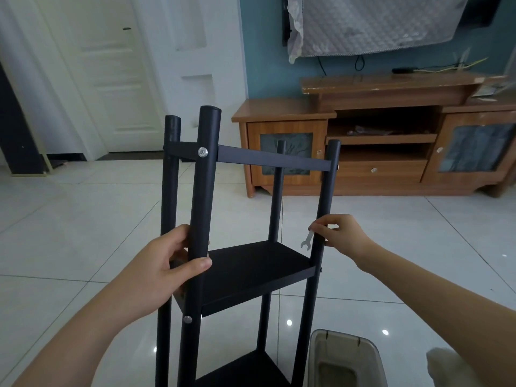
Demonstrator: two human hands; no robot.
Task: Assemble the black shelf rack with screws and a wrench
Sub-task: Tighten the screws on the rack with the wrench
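Gripping the black shelf rack (pixel 251 263) with both hands, a person held it upright on the white tiled floor (pixel 83 233). The left hand (pixel 170 263) was wrapped round the nearest post (pixel 205 191), thumb across its front, beside the middle shelf. The right hand (pixel 339 236) curled about the right-hand post (pixel 325 191) at much the same height, pinching a small silver wrench (pixel 307 241) whose open end hung down just beside that post. Two silver screw heads showed on the nearest post: the upper screw (pixel 203 152) at the top crossbar, the lower screw (pixel 187 319) below the middle shelf. A wooden TV cabinet (pixel 377 169) stood behind against a teal wall, and a grey plastic bin (pixel 346 356) sat on the floor near the rack's right side.
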